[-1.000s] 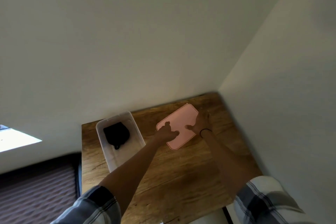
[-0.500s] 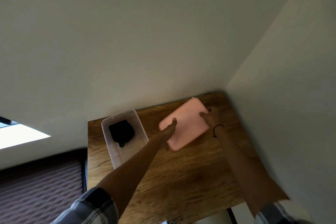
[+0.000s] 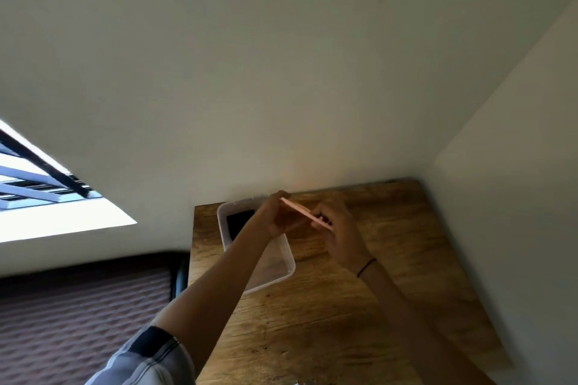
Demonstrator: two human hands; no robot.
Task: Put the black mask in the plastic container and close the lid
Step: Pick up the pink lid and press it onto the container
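A clear plastic container (image 3: 286, 262) stands open at the back left of the wooden table (image 3: 359, 306). The black mask (image 3: 238, 222) lies inside its far end, partly hidden by my left forearm. The pink lid (image 3: 305, 213) is off the table, tilted and seen almost edge-on, just right of and above the container. My left hand (image 3: 275, 216) grips the lid's far left end. My right hand (image 3: 339, 228) holds its near right end; a thin dark band circles that wrist.
Walls close the table in at the back and on the right (image 3: 516, 228). Left of the table lie a dark ribbed floor (image 3: 78, 316) and a bright window patch (image 3: 47, 197). Both forearms reach from the near edge.
The lid lay flat on the table with both hands at its edges. Now both hands hold it lifted, tilted on edge, and shifted left toward the container.
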